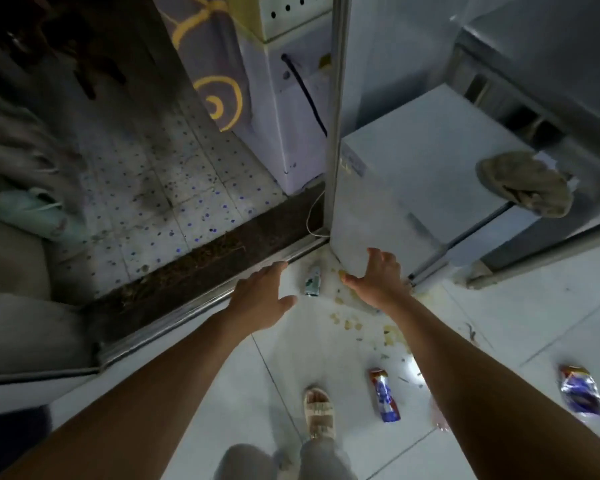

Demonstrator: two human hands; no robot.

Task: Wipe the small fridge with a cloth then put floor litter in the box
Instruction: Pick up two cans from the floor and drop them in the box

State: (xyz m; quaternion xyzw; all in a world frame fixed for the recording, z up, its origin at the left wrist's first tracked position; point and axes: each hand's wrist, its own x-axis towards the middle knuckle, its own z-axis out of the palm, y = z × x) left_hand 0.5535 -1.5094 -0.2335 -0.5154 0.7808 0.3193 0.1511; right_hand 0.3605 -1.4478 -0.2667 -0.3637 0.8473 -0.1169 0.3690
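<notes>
The small white fridge (pixel 423 174) stands on the right, with a crumpled beige cloth (pixel 523 183) lying on its top near the right edge. My left hand (pixel 260 299) and my right hand (pixel 378 278) both reach down toward the floor with fingers spread, holding nothing. A small silvery wrapper (pixel 313 281) lies on the tiles between them. My right hand hovers beside the fridge's lower front corner. Yellowish crumbs (pixel 347 322) are scattered below it. A red-blue wrapper (pixel 385 394) and a second one (pixel 581 389) lie nearer me. No box is in view.
A metal sliding-door track (pixel 201 303) runs diagonally on the left, with a dim speckled-tile room beyond it. A metal door post (pixel 336 109) rises beside the fridge. My sandalled foot (pixel 319 412) stands on the white tiles. Bags (pixel 25 209) lie at far left.
</notes>
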